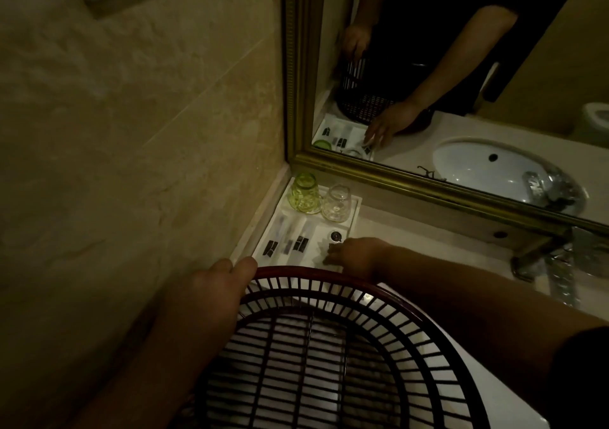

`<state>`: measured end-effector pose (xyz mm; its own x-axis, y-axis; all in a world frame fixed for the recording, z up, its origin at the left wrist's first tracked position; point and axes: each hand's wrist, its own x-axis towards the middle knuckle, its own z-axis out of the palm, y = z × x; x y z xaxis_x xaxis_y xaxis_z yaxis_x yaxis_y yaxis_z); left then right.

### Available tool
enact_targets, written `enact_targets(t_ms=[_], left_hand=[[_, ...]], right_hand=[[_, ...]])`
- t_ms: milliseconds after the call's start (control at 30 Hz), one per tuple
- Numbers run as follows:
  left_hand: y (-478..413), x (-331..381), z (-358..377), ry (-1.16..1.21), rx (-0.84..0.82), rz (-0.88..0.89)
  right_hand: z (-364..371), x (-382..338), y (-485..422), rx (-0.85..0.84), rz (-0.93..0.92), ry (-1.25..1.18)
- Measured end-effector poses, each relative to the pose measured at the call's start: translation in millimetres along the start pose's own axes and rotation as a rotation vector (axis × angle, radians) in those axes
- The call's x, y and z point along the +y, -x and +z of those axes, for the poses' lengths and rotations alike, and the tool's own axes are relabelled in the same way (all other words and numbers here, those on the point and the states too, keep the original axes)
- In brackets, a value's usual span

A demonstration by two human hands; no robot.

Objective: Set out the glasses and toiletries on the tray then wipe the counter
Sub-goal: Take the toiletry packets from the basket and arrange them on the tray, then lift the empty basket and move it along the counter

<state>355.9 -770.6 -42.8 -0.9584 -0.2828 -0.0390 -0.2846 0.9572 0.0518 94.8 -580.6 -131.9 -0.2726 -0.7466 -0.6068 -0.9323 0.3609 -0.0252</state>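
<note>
- Left hand [227, 275] grips the basket [329, 346] rim at centre; fingers hidden.
- Right hand [354, 255] lies over the tray [354, 212]; its grip is unclear.
- Packets [286, 245] blurred.

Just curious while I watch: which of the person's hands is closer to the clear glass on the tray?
Right. The right hand reaches over the tray's near right compartment, just in front of the clear glass; the left hand grips the basket rim, farther back.

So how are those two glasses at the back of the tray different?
The green glass is tinted yellow-green; the clear glass has no colour. The green glass sits nearer the corner wall, the clear glass nearer the sink side. Both stand side by side on the white tray.
</note>
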Motion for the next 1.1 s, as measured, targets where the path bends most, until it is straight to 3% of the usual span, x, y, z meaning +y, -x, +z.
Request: enact_targets(t_ms=[200, 433, 567, 767, 933, 1100], left_hand=[[0.0, 0.8, -0.7, 0.013, -0.036, -0.012], [2.5, 0.5, 2.1, -0.028, 0.051, 0.052], [6.3, 1.4, -2.2, -0.081, 0.04, 0.069], [6.4, 3.8, -9.2, -0.042, 0.022, 0.09], [6.1, -0.9, -7.4, -0.049, 0.027, 0.134], [6.4, -4.9, -6.6, 0.017, 0.038, 0.166]], right_hand=[[-37.1, -11.5, 50.7, 0.156, 0.181, -0.259], [-44.7, -40.8, 124.1, 0.456, 0.325, -0.85], [-33.4, -71.8, 166.6, 0.554, 0.416, -0.832], [17.8, -108.8, 226.3, 0.524, 0.648, -0.719], [57.6, -135.9, 261.1, 0.527, 0.886, -0.842], [73.4, -157.2, 273.4, 0.534, 0.913, -1.044]])
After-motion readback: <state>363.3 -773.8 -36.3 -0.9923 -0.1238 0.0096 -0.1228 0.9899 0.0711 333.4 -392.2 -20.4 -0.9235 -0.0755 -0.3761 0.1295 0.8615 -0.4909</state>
